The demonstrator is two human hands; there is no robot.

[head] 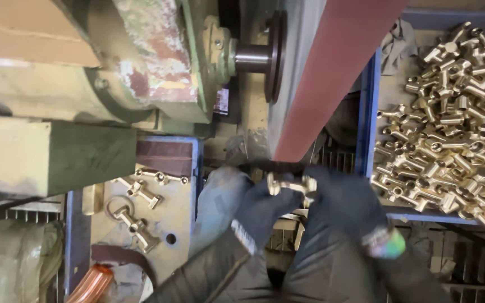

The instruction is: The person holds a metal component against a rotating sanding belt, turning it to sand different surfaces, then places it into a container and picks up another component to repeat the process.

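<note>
Together, the left hand and the right hand, both in dark gloves, clamp their fingers on one brass fitting; it sits just below the lower end of the red sanding belt, close to it, though contact cannot be told; right of the belt a blue bin holds a heap of like brass fittings; left of the belt, a few more fittings lie on a worn plate beneath the green machine housing.

Both gloved hands, left hand and right hand, grip brass fitting just below red sanding belt.
</note>
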